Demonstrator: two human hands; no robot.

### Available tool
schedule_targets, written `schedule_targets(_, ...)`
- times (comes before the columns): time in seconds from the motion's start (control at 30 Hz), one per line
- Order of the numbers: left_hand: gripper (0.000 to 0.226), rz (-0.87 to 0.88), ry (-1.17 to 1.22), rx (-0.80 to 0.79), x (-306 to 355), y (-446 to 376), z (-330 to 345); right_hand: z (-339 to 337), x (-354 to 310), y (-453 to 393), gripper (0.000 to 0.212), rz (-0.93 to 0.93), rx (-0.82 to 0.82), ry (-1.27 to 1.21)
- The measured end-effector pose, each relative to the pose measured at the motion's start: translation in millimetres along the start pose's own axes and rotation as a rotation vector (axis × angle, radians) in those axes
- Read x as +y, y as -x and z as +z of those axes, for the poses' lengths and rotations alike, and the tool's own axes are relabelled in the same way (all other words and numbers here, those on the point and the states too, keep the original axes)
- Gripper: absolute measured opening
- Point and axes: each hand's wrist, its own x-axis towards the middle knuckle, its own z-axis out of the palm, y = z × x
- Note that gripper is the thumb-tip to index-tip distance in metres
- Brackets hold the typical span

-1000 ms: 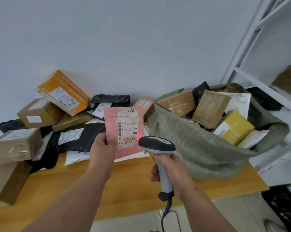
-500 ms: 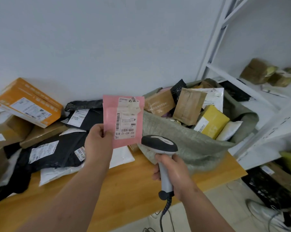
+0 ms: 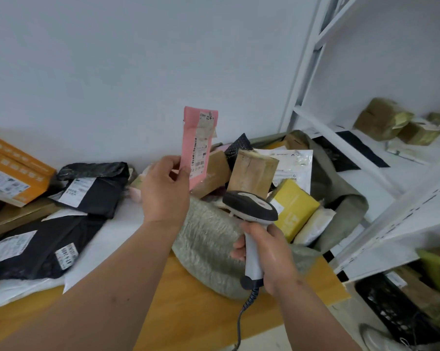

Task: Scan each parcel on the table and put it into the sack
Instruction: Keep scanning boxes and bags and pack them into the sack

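Overhead, a wooden bench (image 3: 188,310) stands against a pale wall, white shelving (image 3: 360,148) at its right end. The left hand (image 3: 164,190) pinches a pink parcel (image 3: 198,145) upright above the sack (image 3: 208,239) at the bench's right edge. The right hand (image 3: 269,254) grips the scanner (image 3: 250,209). The parcel's white label is taped.

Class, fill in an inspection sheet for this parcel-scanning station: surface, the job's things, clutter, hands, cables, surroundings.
Surface: wooden table, bare at the front edge.
Job's things: pink parcel held up over the sack; sack open and full of parcels; barcode scanner beside it.
Clutter: black mailers and an orange box piled at left.
Hands: left hand pinches the pink parcel; right hand grips the scanner handle.
Cables: coiled scanner cable hangs below the handle.
Surroundings: white shelving with boxes at right.
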Motion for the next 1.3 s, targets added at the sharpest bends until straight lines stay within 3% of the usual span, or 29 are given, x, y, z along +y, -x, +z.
schedule_targets(0.13, 0.021, 0.06, -0.129, -0.022, 6, -5, 35, -21, -10, -24, 0.013, 0.003, -0.039, -0.01)
schedule_targets(0.4, 0.021, 0.088, -0.325, -0.274, -8, 5, 85, -47, -14, -55, 0.021, 0.05, -0.094, 0.0)
schedule_targets(0.53, 0.023, 0.037, -0.669, -0.454, -14, -4, 99, -55, -15, -62, 0.021, 0.033, -0.125, -0.001)
schedule_targets(0.63, 0.032, -0.023, -0.784, -0.538, -13, -10, 105, -55, -16, -65, 0.017, 0.034, -0.136, 0.003)
schedule_targets(0.83, 0.035, -0.074, -0.501, -0.326, -22, 0, 79, -39, -16, -56, 0.025, -0.053, -0.128, 0.028)
schedule_targets(1.03, 0.027, -0.095, -0.408, -0.214, -44, 3, 21, 7, -18, -33, 0.005, -0.016, -0.17, 0.078)
schedule_targets(1.3, 0.03, -0.226, -0.438, -0.133, -109, 5, -112, 122, 22, 8, 0.014, 0.048, -0.233, 0.2)
